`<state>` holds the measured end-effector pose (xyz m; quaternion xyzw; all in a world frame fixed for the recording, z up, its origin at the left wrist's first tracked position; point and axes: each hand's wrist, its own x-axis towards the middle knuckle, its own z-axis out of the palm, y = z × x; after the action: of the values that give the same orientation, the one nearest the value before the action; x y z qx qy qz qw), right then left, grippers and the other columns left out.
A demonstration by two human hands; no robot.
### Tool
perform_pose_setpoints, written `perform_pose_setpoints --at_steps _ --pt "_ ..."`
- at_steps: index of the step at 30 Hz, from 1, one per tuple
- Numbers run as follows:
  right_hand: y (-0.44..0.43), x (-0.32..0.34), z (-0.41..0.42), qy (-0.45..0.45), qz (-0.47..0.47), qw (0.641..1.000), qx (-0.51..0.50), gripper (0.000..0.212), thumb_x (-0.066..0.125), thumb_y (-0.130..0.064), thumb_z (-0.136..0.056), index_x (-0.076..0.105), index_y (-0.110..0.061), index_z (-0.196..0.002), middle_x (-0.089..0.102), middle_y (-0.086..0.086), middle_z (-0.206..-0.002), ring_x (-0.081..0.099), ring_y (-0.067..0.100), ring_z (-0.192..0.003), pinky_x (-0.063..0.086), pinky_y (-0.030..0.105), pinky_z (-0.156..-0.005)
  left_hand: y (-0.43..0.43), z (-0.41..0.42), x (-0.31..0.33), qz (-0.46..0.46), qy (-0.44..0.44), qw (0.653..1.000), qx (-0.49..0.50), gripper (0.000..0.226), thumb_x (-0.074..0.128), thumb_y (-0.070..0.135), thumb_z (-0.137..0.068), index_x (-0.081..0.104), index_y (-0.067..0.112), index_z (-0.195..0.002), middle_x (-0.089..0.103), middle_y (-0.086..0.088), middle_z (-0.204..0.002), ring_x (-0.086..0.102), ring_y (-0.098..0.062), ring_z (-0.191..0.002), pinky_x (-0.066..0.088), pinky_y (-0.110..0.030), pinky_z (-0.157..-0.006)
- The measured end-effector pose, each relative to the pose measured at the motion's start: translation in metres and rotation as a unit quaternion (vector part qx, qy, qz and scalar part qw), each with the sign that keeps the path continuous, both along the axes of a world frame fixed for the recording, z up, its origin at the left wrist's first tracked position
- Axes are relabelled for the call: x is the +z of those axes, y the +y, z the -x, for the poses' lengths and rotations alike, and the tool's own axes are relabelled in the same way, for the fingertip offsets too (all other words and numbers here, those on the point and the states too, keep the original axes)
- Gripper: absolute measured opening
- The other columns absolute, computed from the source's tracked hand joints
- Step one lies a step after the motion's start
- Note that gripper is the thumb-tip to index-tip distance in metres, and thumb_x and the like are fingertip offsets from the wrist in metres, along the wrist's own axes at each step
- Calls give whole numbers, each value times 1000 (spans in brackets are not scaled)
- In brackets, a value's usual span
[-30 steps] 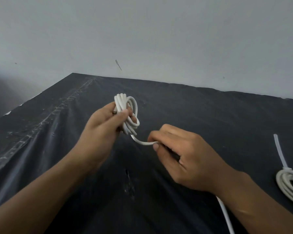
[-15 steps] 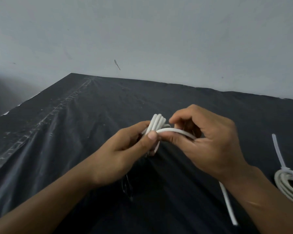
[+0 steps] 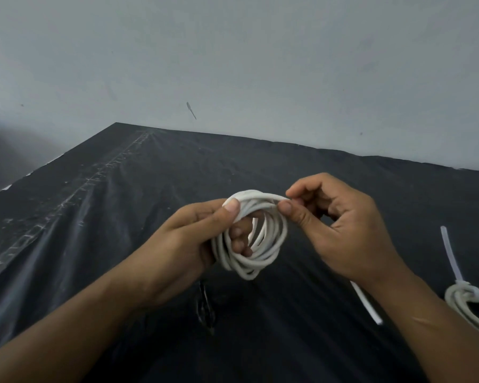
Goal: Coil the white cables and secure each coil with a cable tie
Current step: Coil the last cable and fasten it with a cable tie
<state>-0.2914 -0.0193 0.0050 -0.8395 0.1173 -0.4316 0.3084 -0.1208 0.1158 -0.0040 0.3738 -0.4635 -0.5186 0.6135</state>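
Head camera showed my left grip [image 3: 177,244] clamped around the white cable coil [image 3: 249,270], and my right grip [image 3: 349,230] pinched its top strand above the table [image 3: 122,217].

We have one view only, worn on the head, facing forward and down across the black surface [image 3: 108,217] toward the grey wall [image 3: 233,51], which fills the upper part of the frame. We sit close in: both forearms enter from the bottom corners, and the left grip [image 3: 188,239] and right grip [image 3: 343,233] hold the white coil [image 3: 278,239] near centre. The right border cuts off a tied coil [image 3: 466,290]
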Motion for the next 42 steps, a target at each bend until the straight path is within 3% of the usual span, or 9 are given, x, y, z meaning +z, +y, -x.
perform_pose_setpoints --at_steps 7,11,16,21,26,32,35,38,42 --pt "-15 -5 10 39 16 998 -37 4 66 -27 -91 62 -29 -92 64 -5 -82 63 18 -67 53 33 -59 -1 -10 5 -35 197 979 28 47 48 33 -95 66 -8 -110 43 3 -67 47 -7 -57 51 -26 -66" --pt "-15 -13 8 99 30 994 -33 14 63 -15 -94 69 -26 -98 68 -11 -84 66 13 -72 53 23 -60 -2 -13 4 -51 292 954 48 48 49 32 -94 65 -10 -110 45 3 -68 48 -7 -58 51 -22 -62" --pt "-4 -15 2 152 59 986 11 36 53 0 -93 71 -16 -119 72 -13 -111 66 -1 -102 49 10 -87 -5 -18 2 -49 370 923 92 46 45 29 -97 56 -12 -115 49 1 -68 52 -8 -58 53 -21 -64" --pt "1 -14 -3 111 161 980 33 31 65 -3 -91 69 -5 -122 73 0 -101 66 14 -88 55 31 -78 -6 -21 1 -53 414 904 95 47 40 29 -100 62 -12 -105 54 0 -66 54 -7 -59 44 -18 -91" --pt "4 -14 -6 79 192 977 45 33 60 -10 -96 64 -1 -127 70 5 -105 65 19 -93 54 31 -77 -7 -25 0 -30 436 895 89 49 36 28 -101 54 -14 -117 54 -1 -65 55 -8 -61 31 -31 -113" --pt "12 -10 -10 -23 42 996 73 32 71 -21 -86 68 -8 -114 74 -1 -102 72 13 -93 58 24 -79 -6 -20 -4 -14 411 909 65 54 39 30 -98 68 -16 -96 51 1 -66 53 -8 -67 50 -40 -96" --pt "19 -11 -12 -40 -97 990 94 32 74 -23 -79 73 -10 -108 76 -3 -98 73 16 -88 58 21 -78 -6 -15 -1 -12 404 911 88 52 40 31 -98 64 -15 -103 51 2 -64 52 -7 -65 47 -38 -98" --pt "29 -13 -19 -73 -223 967 103 26 79 -24 -72 79 -18 -97 77 2 -99 74 17 -91 57 20 -81 -5 -9 4 -1 397 910 117 46 39 33 -101 51 -5 -122 48 3 -64 52 -6 -55 57 -27 -76" --pt "42 -20 -30 -76 -345 933 68 31 81 -39 -59 82 -30 -89 74 -7 -112 64 16 -119 53 39 -99 -5 -4 7 18 366 917 157 44 38 37 -101 48 1 -124 47 4 -62 48 -4 -53 54 -20 -67"
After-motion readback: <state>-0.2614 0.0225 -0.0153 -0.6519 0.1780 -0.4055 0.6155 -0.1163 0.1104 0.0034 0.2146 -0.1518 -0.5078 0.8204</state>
